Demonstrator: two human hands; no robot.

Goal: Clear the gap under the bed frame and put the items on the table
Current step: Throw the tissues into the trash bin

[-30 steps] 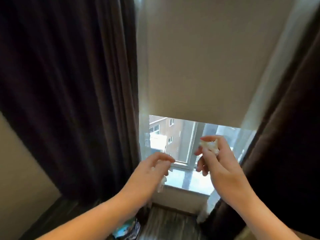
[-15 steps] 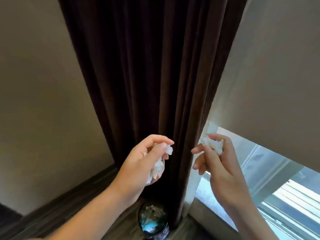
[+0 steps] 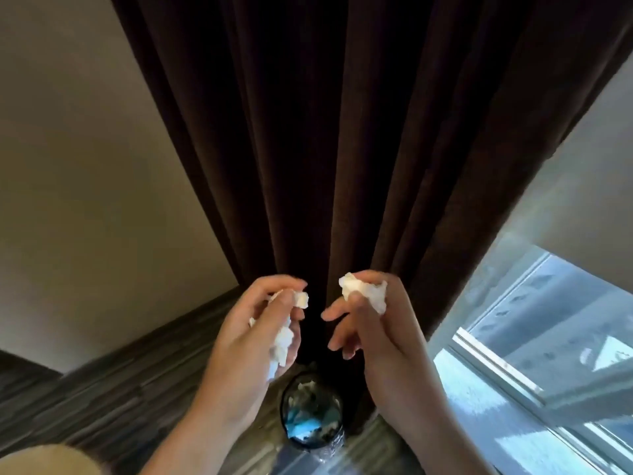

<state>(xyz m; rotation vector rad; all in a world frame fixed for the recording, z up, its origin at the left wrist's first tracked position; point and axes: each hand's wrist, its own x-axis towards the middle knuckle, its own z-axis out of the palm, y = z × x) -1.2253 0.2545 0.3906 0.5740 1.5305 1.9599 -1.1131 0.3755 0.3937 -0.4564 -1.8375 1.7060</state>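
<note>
From my head camera, looking down and forward: my left hand (image 3: 253,334) is raised in front of me, curled around a crumpled white tissue wad (image 3: 284,337). Part of it pokes out between my thumb and index finger at the top, and more of it hangs against my palm lower down. My right hand (image 3: 373,323) is level with it, just to the right, with a clear gap between the two. Its thumb and index finger pinch a second crumpled white tissue (image 3: 364,291) at the top, while my other fingers (image 3: 337,311) stick out loosely toward the left hand, touching nothing.

Below the gap between my hands, on the dark wood-plank floor (image 3: 113,399), stands a small round black bin (image 3: 311,416). It holds pale crumpled scraps and something light blue; I cannot tell what these are. The bin sits at the foot of a dark brown curtain (image 3: 325,132) that hangs in heavy folds and fills the far middle of the scene. A plain beige wall (image 3: 85,166) is to the left. At right a window (image 3: 534,337) shows bright daylight, with a pale blind (image 3: 582,200) lowered over its upper part. A blurred pale shape sits at the near left corner; I cannot make it out.
</note>
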